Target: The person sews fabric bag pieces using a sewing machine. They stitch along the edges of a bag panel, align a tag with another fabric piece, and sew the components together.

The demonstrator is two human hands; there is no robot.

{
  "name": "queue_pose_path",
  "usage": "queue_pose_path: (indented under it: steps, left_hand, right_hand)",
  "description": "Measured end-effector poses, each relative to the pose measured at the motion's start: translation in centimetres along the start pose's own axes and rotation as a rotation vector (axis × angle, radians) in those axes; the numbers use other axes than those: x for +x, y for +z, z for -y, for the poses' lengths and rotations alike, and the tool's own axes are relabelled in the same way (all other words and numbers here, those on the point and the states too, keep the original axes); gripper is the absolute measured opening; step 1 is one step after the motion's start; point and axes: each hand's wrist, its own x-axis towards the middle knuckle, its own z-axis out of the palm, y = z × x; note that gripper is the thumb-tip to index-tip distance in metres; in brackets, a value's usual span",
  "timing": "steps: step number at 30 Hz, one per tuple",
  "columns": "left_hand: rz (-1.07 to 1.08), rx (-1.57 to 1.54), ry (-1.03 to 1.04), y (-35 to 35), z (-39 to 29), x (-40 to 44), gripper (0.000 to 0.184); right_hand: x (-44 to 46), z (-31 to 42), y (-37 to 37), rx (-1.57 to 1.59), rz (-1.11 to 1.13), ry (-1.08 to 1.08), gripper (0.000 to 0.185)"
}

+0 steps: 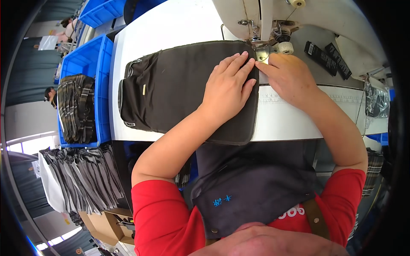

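Note:
A dark fabric panel (188,81) with rounded corners lies on the sewing table, its left end bunched, with pale-edged trim and a small cream tag. Its top right corner reaches the presser foot of a white sewing machine (239,17). My left hand (230,83) rests flat on the panel near its right edge, fingers stretched out. Beside the needle area, my right hand (292,79) has its fingers curled, with one fingertip at the panel's right edge. The undersides of those curled fingers are hidden.
A blue bin (104,89) at the left holds folded plaid fabric (77,109). Below it hang several grey and white fabric pieces (81,177). Black printed tags (321,58) lie right of the needle. A ruler strip (273,99) runs along the white table (179,21). A cardboard box (102,226) stands lower left.

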Motion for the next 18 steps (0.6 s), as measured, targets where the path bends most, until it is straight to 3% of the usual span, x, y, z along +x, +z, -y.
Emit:
queue_pose_path:
  steps: [18]
  left_hand:
    - [-0.050, -0.018, -0.067, 1.2, 1.1, 1.2, 0.045]
  right_hand:
    - [0.1, 0.2, 0.2, -0.054, 0.019, 0.063, 0.037]
